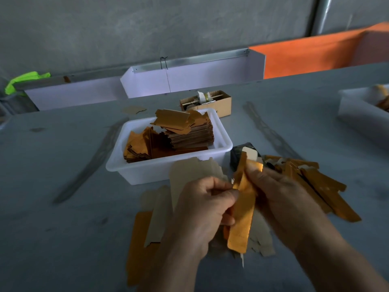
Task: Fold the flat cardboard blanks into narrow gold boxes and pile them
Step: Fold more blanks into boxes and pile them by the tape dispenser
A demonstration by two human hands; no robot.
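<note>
A narrow gold box [242, 209] is held above the table between both hands, its long axis running away from me. My left hand [202, 209] pinches its left edge between thumb and curled fingers. My right hand [280, 192] grips its far end from the right. Flat blanks [160, 209] lie on the table under my hands, some grey side up, some gold. A pile of folded gold boxes [320, 186] lies to the right. A white tub [168, 167] behind my hands holds a stack of gold blanks [187, 131].
A small brown carton [212, 102] stands behind the tub. A dark object [240, 157] sits right of the tub. Another white tub [362, 114] stands at the far right edge. White panels [189, 79] and an orange board [311, 55] line the back of the table.
</note>
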